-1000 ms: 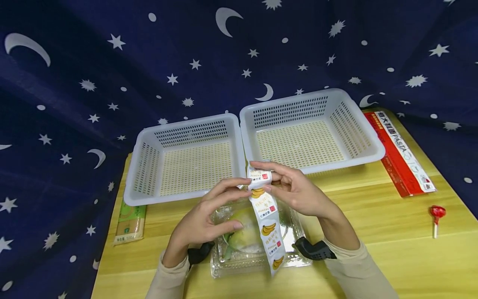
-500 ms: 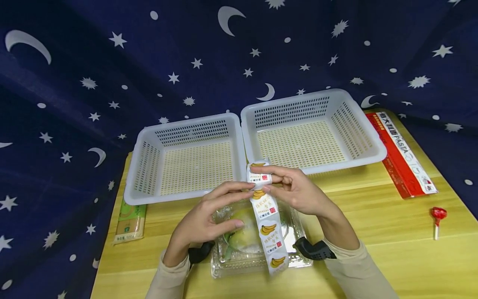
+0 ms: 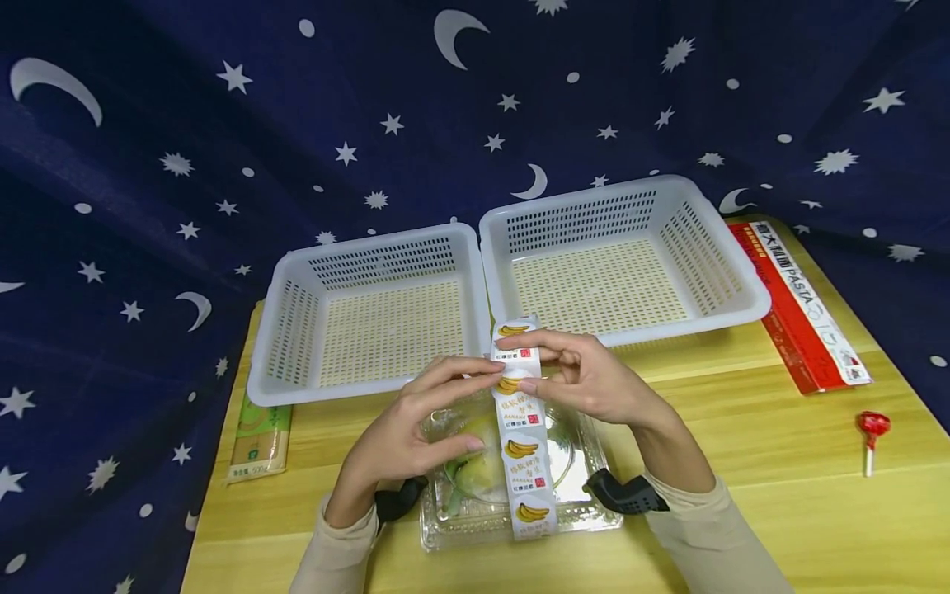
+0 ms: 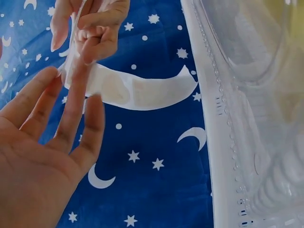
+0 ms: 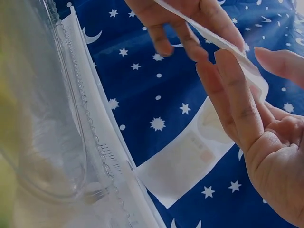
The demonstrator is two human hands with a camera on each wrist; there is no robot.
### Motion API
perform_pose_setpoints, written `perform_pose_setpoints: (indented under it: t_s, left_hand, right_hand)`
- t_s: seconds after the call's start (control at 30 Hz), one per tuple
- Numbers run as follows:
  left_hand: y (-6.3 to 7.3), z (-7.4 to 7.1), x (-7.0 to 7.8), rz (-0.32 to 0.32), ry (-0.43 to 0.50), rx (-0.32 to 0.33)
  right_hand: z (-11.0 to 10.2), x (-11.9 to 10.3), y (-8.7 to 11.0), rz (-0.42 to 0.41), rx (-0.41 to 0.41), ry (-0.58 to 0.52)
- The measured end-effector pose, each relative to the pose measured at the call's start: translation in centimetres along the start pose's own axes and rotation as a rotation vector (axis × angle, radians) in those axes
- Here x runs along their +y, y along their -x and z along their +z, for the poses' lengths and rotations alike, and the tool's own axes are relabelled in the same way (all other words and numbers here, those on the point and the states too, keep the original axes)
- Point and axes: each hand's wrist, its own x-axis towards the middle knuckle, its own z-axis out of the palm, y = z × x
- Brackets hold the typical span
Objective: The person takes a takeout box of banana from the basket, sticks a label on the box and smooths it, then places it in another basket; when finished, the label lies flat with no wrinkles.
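A white strip of banana stickers (image 3: 525,450) hangs in front of me over a clear plastic clamshell box (image 3: 586,516). My right hand (image 3: 594,375) holds the strip near its upper end, with the thumb on the printed face and other fingers behind. My left hand (image 3: 404,425) reaches in from the left; its extended fingertips are at the strip's left edge, and the thumb stands apart. Through the lid shows a pale yellow-green item (image 3: 486,474). In the left wrist view the sticker strip (image 4: 147,92) curves away below both hands.
Two white perforated baskets, left (image 3: 267,375) and right (image 3: 750,301), stand behind the hands. A red pasta box (image 3: 801,330) and a red lollipop (image 3: 872,425) lie on the right. A green-and-tan packet (image 3: 260,445) lies partly under the left basket's edge.
The strip's lower end has swung leftward and now hangs straighter, its printed face turned more toward me. Both hands have stayed almost in place, the right thumb shifting slightly on the strip.
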Motion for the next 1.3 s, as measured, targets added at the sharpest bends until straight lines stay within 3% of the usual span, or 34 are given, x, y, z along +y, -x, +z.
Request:
perform_pose_setpoints:
  t_s: [0.13, 0.3, 0.43, 0.67, 0.83, 0.97, 1.3]
  left_hand:
    - [-0.1, 0.0, 0.1, 0.079, 0.022, 0.051]
    - [-0.2, -0.2, 0.4, 0.204, 0.177, 0.074]
    - [-0.2, -0.3, 0.5, 0.229, 0.298, 0.094]
    - [0.1, -0.6, 0.6, 0.306, 0.426, 0.107]
    - [0.0, -0.8, 0.6, 0.348, 0.450, 0.097]
    - [-0.1, -1.0, 0.7, 0.363, 0.448, 0.110]
    - [0.0, -1.3, 1.3, 0.374, 0.447, 0.131]
  right_hand:
    - [0.1, 0.1, 0.0, -0.005, 0.004, 0.020]
    - [0.1, 0.3, -0.1, -0.016, 0.014, 0.018]
    - [0.0, 0.3, -0.1, -0.046, 0.035, 0.052]
    - [0.0, 0.5, -0.1, -0.076, 0.025, 0.025]
    - [-0.1, 0.6, 0.0, -0.105, 0.023, 0.045]
    - [-0.2, 0.8, 0.1, -0.181, 0.009, 0.065]
    - [-1.1, 0.5, 0.6, -0.252, -0.008, 0.072]
